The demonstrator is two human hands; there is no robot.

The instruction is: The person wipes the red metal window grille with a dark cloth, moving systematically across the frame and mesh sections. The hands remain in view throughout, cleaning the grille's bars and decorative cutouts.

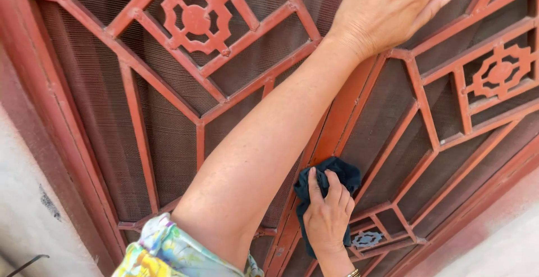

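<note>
Two hands: left hand (387,7) flat on one red gate (168,86), right hand (327,215) clutching one dark cloth (337,173).

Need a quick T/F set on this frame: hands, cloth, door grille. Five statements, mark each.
1. The right hand presses a dark cloth against the red metal grille. True.
2. The cloth is white. False: it is dark blue-black.
3. The left hand lies flat on the grille, higher up than the right hand. True.
4. The left hand holds a spray bottle. False: it holds nothing, its palm rests on the mesh.
5. The grille bars are painted green. False: they are red, over dark mesh.
</note>
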